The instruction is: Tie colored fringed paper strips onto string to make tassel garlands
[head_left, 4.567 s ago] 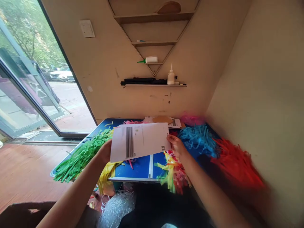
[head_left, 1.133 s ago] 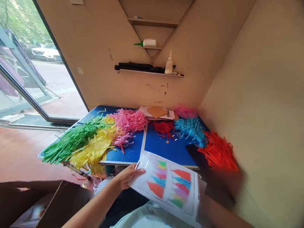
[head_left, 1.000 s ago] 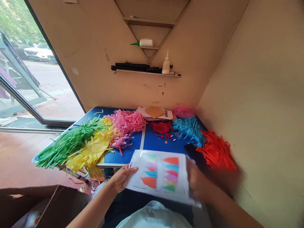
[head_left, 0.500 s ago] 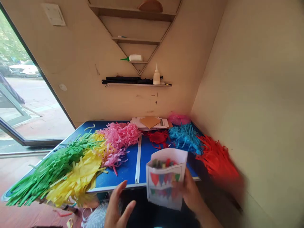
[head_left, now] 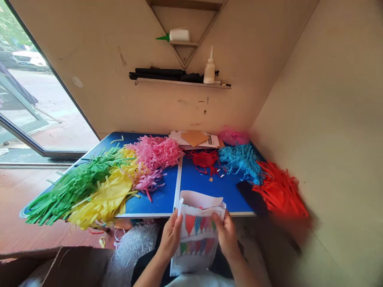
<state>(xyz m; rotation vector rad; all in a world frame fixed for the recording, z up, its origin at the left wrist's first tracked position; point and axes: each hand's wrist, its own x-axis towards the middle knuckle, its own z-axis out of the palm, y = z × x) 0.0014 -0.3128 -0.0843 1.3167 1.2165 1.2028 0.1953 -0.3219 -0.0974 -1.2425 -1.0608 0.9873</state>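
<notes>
A paper sheet printed with rows of coloured triangles is held upright between the two hands, just past the near edge of the worktop, its top part bent over and curling. The left hand grips the sheet's left side, its fingers pressed together against the paper. The right hand holds the right side, its fingers pinching near the upper edge.

Beyond the sheet, paper fringes lie heaped on the blue worktop: green and yellow at the left, overlapping each other, with pink touching the yellow. A small red clump and a blue fringe sit further right, and an orange-red fringe lies against the right wall beside a black strip. A stack of papers with a cardboard piece on top lies at the back. Above it, a shelf carries a glue bottle. Clear plastic shreds lie on the floor below the near edge, beside a cardboard box.
</notes>
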